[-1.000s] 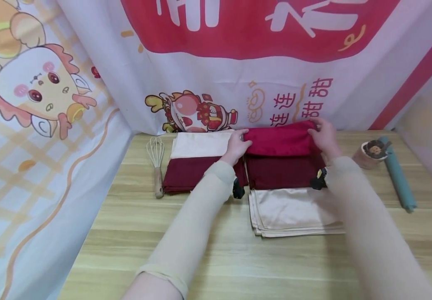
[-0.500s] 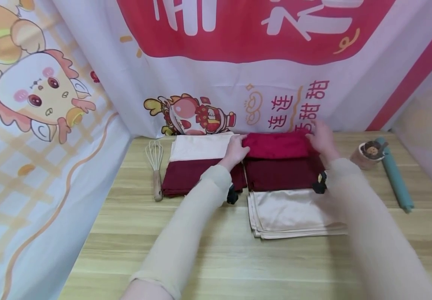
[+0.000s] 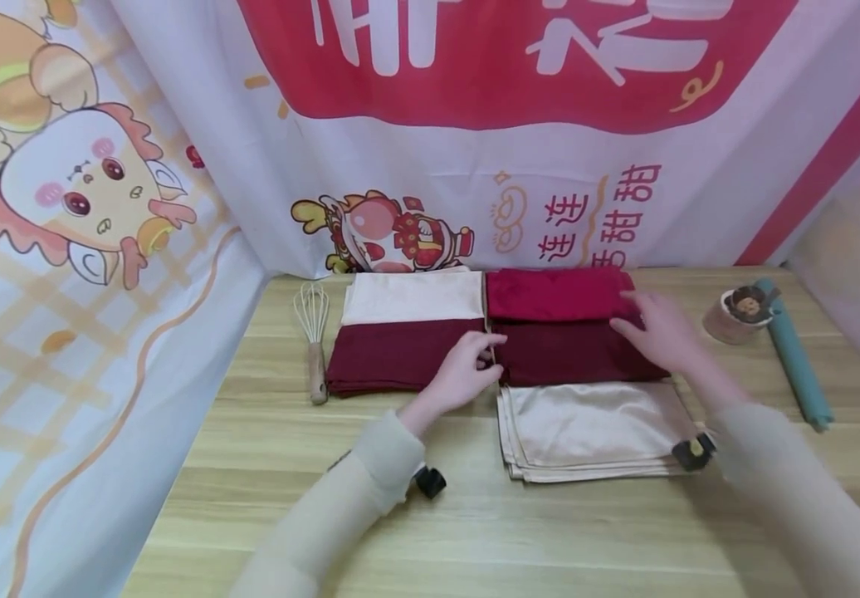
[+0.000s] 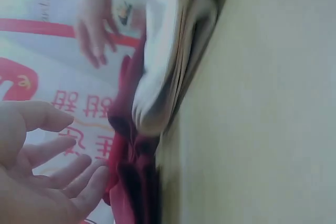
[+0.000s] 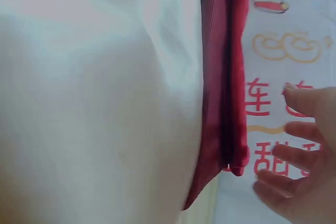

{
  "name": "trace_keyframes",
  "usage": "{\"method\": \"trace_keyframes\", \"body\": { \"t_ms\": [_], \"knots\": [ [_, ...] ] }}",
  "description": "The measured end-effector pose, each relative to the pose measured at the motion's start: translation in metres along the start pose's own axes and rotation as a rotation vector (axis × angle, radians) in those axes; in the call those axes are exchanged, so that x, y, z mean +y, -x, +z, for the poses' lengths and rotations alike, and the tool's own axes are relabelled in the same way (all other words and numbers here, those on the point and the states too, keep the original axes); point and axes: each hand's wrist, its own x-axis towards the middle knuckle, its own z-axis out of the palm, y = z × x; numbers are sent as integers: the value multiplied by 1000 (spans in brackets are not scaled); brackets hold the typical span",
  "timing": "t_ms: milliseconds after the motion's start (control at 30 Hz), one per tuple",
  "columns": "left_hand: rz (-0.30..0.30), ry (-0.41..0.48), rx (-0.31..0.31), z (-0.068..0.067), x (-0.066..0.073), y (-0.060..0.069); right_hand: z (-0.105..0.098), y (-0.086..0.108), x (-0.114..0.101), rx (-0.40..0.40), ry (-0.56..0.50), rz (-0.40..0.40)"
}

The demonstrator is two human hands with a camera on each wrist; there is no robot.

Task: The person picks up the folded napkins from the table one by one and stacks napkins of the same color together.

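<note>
Grip apart on both sides, left hand (image 3: 461, 375) and right hand (image 3: 662, 334) hold nothing near folded cloths (image 3: 572, 353) ranged edge to edge, presumably keeping each colour distinct.

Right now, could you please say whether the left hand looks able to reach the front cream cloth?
Probably yes: the left hand appears empty, nothing lies on the front cream cloth, and its left side looks unobstructed.

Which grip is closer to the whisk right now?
Left. The left grip is right of the whisk, near a folded maroon cloth; the right grip is farther right.
</note>
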Motion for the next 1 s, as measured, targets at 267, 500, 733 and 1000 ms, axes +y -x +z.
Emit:
{"method": "trace_keyframes", "body": {
  "t_ms": [267, 500, 733, 1000],
  "knots": [
    [-46, 166, -21, 16, 10, 48, -6, 62, -9, -103, -100, 20],
    [-120, 245, -29, 30, 14, 70, -6, 102, -7, -63, -193, 58],
    [-157, 234, 27, 40, 14, 80, 6, 126, 3, 3, -217, 53],
    [-206, 281, 54, 50, 14, 86, 14, 138, 8, 14, -246, 67]
  ]
}}
